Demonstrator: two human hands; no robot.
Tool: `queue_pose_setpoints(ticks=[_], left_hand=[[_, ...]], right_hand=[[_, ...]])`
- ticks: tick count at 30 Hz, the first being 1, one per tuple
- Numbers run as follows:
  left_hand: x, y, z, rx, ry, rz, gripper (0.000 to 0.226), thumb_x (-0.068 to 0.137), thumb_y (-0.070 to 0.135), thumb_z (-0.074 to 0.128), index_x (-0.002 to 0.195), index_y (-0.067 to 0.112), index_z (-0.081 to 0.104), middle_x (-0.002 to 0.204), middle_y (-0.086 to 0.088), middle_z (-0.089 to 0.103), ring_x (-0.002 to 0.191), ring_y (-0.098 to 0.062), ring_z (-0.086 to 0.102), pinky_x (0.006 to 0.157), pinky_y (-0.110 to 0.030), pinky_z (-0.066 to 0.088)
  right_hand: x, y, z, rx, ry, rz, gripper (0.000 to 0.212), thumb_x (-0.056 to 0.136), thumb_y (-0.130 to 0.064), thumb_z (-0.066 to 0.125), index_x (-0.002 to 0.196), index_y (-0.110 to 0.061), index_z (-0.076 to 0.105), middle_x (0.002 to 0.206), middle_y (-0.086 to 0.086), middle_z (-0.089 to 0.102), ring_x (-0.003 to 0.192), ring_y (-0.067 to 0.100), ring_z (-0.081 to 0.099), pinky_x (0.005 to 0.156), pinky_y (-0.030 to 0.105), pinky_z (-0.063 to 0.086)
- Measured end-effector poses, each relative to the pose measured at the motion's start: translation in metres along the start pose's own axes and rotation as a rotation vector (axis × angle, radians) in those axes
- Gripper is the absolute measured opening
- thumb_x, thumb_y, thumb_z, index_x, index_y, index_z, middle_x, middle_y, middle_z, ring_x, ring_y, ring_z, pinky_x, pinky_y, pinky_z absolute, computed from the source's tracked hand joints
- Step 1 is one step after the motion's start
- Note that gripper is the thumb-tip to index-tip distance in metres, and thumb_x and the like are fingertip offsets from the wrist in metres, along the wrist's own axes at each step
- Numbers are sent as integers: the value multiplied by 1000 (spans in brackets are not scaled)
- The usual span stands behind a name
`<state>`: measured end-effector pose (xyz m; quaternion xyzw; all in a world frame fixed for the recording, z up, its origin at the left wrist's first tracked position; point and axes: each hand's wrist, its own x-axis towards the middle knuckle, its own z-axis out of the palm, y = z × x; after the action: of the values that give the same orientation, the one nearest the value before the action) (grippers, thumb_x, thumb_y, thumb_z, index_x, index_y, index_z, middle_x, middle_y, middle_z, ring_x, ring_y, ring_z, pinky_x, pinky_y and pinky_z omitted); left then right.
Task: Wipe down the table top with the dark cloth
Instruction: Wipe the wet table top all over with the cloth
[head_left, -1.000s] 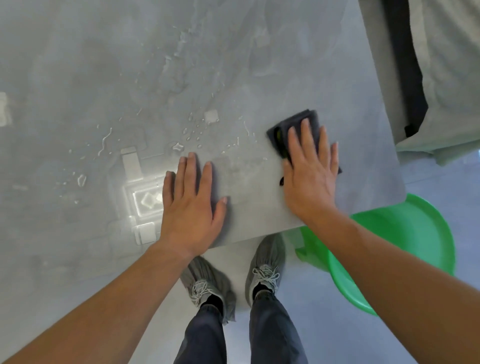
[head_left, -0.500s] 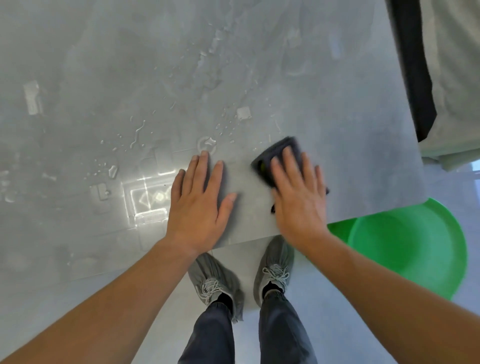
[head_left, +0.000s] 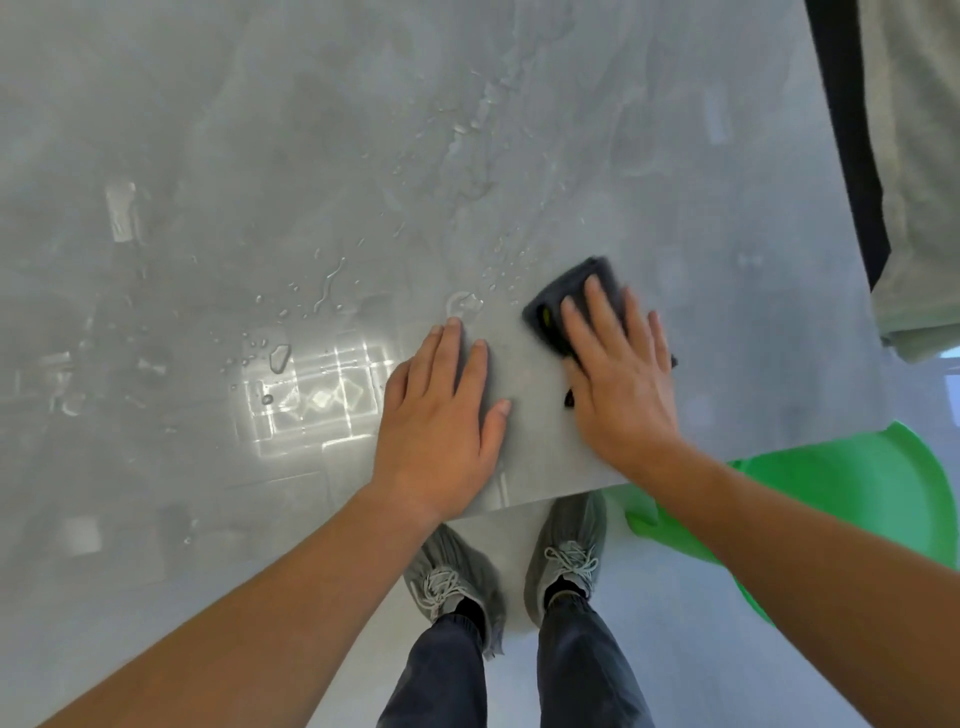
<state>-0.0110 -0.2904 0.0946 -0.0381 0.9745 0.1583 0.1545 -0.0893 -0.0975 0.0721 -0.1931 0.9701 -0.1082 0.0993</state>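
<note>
A: Where is the folded dark grey cloth (head_left: 576, 296) sitting right now?

B: It is lying flat on the smooth grey stone-look counter (head_left: 727, 218), right of the frame's centre, close to the near edge. The right hand (head_left: 618, 374) is pressing down on it with the palm and straight fingers spread over it, not curled around it, so the hand is pinning the cloth rather than gripping it. The far end of the cloth is blurred, which suggests it is sliding.

A: And the other hand?

B: The left hand (head_left: 441, 415) is resting flat and empty on the counter just left of the cloth, apparently bracing the body.

A: What is lying beyond them?

B: Scattered water droplets (head_left: 311, 301) are sitting to the left of the cloth and trailing toward the top of the frame, with a bright reflected light patch (head_left: 317, 400) at centre left. A bright green plastic basin (head_left: 852, 504) is standing on the floor at lower right, partly under the counter's edge. Grey shoes (head_left: 569, 551) are showing at lower centre.

A: What could go wrong from here?

B: Since nothing is clamping the cloth, I judge a fast stroke on the wet film could let it slip from under the palm or bunch up, leaving streaks. A stroke running toward the near edge could push it off, onto the floor or into the basin. The bracing left hand could also skid on the wet patch.
</note>
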Motion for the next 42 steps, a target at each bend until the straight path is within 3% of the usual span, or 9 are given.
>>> queue_pose_setpoints(ticks=[4,10,16,19,22,24,29,35,42], left_hand=[[1,-3,-5,-30,-18,13,64,101,51,24,153,16,33,165,-11,20,151,-26,16,118,-44,18],[8,-13,-13,-85,-20,36,58,100,48,32,148,15,39,161,-12,23,145,-28,22,115,-45,24],[36,-25,-30,-115,-6,-23,68,99,46,41,155,12,22,166,-13,7,152,-29,5,121,-45,12],[57,-34,-32,-76,-14,-32,70,99,46,37,156,10,18,167,-14,5,154,-29,2,122,-45,11],[67,-39,-33,-48,12,-17,67,96,46,31,151,8,32,165,-16,17,153,-31,11,118,-45,17],[66,-39,-34,-49,22,-14,65,94,45,32,148,8,37,163,-16,22,151,-31,16,117,-45,20],[65,-37,-35,-82,12,-26,62,99,42,36,153,11,32,166,-12,16,153,-26,11,120,-41,15],[71,-39,-37,-124,90,-38,54,94,41,37,136,12,53,155,-13,40,143,-30,35,111,-43,29],[87,-46,-55,-170,128,-28,43,89,41,38,111,13,62,129,-10,55,116,-32,50,95,-43,39]], right_hand=[[-6,15,-1,-53,-110,-225,55,99,-36,38,153,-26,34,165,-2,21,151,35,17,121,55,14],[95,8,-20,67,20,289,55,105,-32,31,158,-31,17,168,-6,2,154,26,-3,124,45,-2],[54,-1,-17,-31,-169,-137,56,102,-39,26,157,-30,23,166,-9,5,154,26,0,124,41,-3],[104,12,-26,7,-114,25,54,105,-34,31,158,-33,19,167,-9,3,154,23,-3,124,39,-6],[145,-2,-27,81,-10,248,56,105,-28,33,158,-34,16,168,-9,0,154,23,-5,124,42,-5],[137,-16,-22,70,-3,196,56,104,-29,34,158,-32,18,168,-7,3,154,26,-2,124,44,-4],[105,0,-23,-37,-172,-179,56,101,-37,33,156,-31,25,166,-9,6,154,29,5,124,46,2],[189,-12,-34,100,-47,202,55,105,-30,35,157,-33,18,168,-7,1,154,25,-3,124,44,-4],[131,-14,-28,-29,-191,-118,55,105,-36,32,158,-36,16,166,-13,-3,154,21,-7,124,41,-6]])
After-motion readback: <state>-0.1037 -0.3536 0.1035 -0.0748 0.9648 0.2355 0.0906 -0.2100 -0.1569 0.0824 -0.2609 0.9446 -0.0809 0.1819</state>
